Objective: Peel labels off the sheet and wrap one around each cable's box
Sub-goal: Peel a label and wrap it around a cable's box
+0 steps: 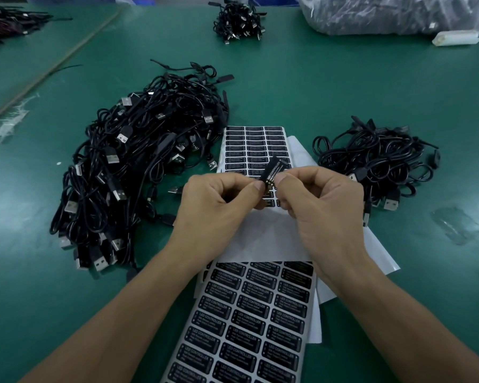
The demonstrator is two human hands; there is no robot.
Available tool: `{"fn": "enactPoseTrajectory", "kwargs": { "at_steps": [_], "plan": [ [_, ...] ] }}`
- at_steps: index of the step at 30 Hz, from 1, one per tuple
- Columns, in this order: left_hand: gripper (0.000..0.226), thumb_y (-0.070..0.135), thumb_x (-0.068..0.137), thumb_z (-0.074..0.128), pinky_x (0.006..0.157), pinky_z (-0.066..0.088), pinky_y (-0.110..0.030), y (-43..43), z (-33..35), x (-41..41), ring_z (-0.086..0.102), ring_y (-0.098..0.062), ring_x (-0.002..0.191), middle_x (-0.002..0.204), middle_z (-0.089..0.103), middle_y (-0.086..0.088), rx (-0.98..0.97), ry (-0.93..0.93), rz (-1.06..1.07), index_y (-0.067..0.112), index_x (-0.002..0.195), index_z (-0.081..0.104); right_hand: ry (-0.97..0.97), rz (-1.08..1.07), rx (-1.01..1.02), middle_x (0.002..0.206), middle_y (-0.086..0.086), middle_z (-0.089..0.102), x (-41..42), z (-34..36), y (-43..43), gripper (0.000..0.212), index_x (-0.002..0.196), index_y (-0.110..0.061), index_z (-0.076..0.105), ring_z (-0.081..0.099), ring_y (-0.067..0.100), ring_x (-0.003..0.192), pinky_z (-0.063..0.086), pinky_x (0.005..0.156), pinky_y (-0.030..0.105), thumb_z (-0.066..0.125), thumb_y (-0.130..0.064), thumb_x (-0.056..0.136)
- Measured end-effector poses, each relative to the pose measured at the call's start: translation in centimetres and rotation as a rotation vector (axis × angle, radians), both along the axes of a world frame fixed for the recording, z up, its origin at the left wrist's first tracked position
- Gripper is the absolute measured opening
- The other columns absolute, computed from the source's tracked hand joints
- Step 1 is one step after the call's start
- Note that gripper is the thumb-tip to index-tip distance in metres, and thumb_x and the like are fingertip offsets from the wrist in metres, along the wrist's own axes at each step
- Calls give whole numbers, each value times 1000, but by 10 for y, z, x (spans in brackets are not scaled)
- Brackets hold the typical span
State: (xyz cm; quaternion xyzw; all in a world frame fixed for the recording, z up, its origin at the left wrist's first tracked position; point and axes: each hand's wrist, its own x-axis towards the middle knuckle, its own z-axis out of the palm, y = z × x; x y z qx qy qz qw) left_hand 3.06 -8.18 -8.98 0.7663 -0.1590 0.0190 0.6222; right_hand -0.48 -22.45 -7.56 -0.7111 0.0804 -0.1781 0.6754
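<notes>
Both hands meet over the middle of the green table. My left hand point(219, 200) and my right hand point(318, 200) pinch a small black cable box point(268, 186) between thumbs and fingers, with a black label point(272, 168) sticking up from it, partly wrapped. Under the hands lies a label sheet point(253, 146) with rows of black labels. A second full label sheet point(249, 322) lies near my forearms. The cable running from the box is hidden by my hands.
A large heap of black USB cables point(133, 167) lies to the left, a smaller heap point(376, 161) to the right. Another cable bundle point(238, 22) sits far back. A plastic bag point(398, 15) fills the back right. White backing sheets point(376, 255) lie under my right wrist.
</notes>
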Motion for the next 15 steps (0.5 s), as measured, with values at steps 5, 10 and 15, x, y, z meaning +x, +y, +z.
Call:
{"fn": "enactPoseTrajectory", "kwargs": {
  "at_steps": [5, 10, 15],
  "plan": [
    [17, 22, 94, 67, 57, 51, -25, 1, -1, 1, 64, -15, 61, 70, 74, 5, 14, -24, 6, 21, 81, 78, -17, 3, 10, 58, -10, 65, 1, 1, -1, 16, 72, -17, 73, 55, 2, 53, 46, 56, 15, 71, -12, 88],
    [17, 18, 96, 66, 63, 48, -12, 1, 2, 0, 65, 1, 66, 73, 75, 8, -23, -23, -48, 20, 85, 78, -16, 46, 72, 56, -11, 65, 1, 3, 0, 16, 74, -10, 72, 58, -1, 50, 45, 54, 10, 68, -6, 90],
    [19, 14, 97, 64, 66, 48, -12, 2, 4, 0, 65, 1, 69, 74, 75, 6, -42, -3, -102, 20, 86, 77, -7, 69, 115, 56, -9, 65, 1, 4, 0, 18, 73, -10, 72, 58, -1, 51, 45, 53, 10, 68, -4, 90]
  ]
}}
